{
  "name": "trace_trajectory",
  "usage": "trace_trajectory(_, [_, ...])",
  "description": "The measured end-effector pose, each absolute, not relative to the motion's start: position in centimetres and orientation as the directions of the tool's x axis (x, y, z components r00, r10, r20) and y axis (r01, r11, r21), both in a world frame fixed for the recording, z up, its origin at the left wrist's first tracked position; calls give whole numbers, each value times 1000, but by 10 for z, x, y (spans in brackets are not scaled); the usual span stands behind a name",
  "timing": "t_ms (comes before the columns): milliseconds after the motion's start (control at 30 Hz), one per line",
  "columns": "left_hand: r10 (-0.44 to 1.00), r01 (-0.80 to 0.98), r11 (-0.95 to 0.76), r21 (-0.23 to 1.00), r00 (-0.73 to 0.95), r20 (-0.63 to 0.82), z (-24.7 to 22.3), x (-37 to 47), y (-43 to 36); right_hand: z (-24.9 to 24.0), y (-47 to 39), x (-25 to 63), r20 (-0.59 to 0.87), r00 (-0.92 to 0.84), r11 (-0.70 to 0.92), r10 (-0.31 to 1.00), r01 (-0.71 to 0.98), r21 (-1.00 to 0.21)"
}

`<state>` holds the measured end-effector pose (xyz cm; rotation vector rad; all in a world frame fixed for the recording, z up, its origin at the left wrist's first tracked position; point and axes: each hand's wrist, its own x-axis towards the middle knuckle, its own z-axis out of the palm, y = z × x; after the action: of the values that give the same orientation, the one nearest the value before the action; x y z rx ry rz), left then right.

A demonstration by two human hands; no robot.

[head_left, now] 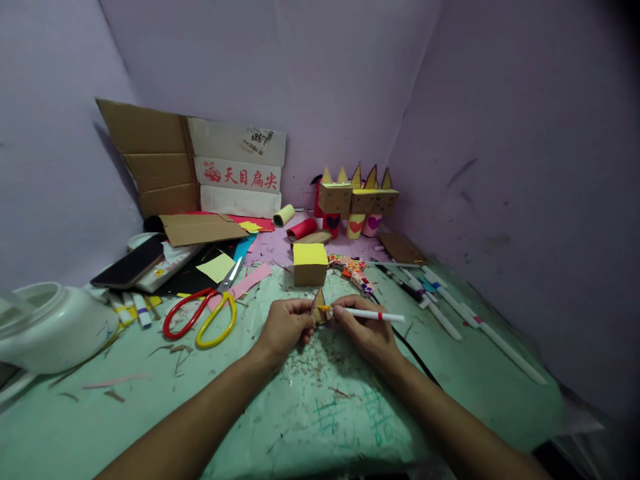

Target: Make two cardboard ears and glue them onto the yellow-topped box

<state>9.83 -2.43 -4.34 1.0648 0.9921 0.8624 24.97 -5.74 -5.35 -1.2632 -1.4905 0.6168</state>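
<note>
My left hand (pixel 289 328) pinches a small pointed piece of cardboard (pixel 318 308) with a dark edge and yellow colouring, holding it upright over the table. In my right hand (pixel 367 333) is a white marker (pixel 373 314) with a red band; its orange-yellow tip meets the face of the cardboard piece. Just beyond both hands stands a small cardboard box (pixel 310 275) with a yellow top. To the left of my left hand lie scissors (pixel 215 303) with one red and one yellow handle. A flower-patterned glue gun (pixel 353 270) rests behind my right hand.
Finished-looking cardboard figures (pixel 357 200) with pointed ears stand at the back. Several markers (pixel 465 310) lie at right, and a black cord (pixel 417 357) runs near my right wrist. At left are a white pot (pixel 65 327), a phone (pixel 129 261) and folded cardboard (pixel 165 160). Scraps litter the green cover.
</note>
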Motion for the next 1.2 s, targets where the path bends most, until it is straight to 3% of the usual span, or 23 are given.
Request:
trace_trajectory(300, [921, -92, 278, 956, 309, -238, -46, 98, -23, -51, -60, 248, 324, 41, 278, 945, 417, -865])
trace_trajectory(467, [926, -92, 257, 962, 309, -217, -43, 98, -25, -53, -58, 249, 375, 130, 298, 918, 398, -868])
trace_trajectory(767, [898, -195, 359, 913, 341, -280, -39, 97, -23, -56, -58, 252, 393, 84, 323, 916, 428, -844])
trace_trajectory(1200, [915, -111, 314, 943, 301, -269, -39, 95, -17, -54, -61, 250, 399, 85, 326, 913, 436, -839])
